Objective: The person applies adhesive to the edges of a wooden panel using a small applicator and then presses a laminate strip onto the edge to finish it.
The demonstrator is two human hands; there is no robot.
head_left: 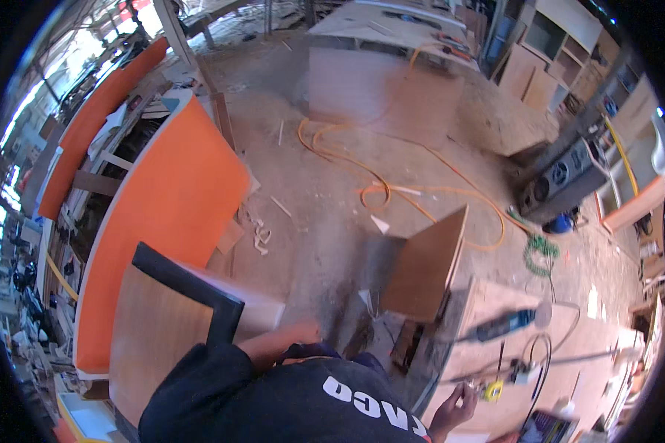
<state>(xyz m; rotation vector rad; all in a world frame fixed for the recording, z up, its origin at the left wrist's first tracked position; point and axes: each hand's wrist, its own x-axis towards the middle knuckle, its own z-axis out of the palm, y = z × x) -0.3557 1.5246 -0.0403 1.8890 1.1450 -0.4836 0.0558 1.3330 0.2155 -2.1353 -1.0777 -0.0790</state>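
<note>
My left hand point(304, 333) is in front of my body, near a dark-edged wooden panel point(159, 325). It is blurred and its fingers do not show clearly. My right hand point(457, 406) is over the wooden worktable point(488, 295) at the lower right. Its fingers are bent together, and what they hold, if anything, is too small to make out. Close beside them lies a yellow tape measure point(493, 390). Farther up the table rests a blue angle grinder point(506, 325) with a round disc. A white socket block point(525, 371) with black cords lies to the right of the tape measure.
A large curved orange panel point(155, 214) stands at my left. A brown board point(425, 264) stands upright beyond the worktable. An orange hose point(380, 184) loops over the floor with offcuts about. A green coiled cord point(541, 255) and a speaker-like box point(565, 177) are at the right.
</note>
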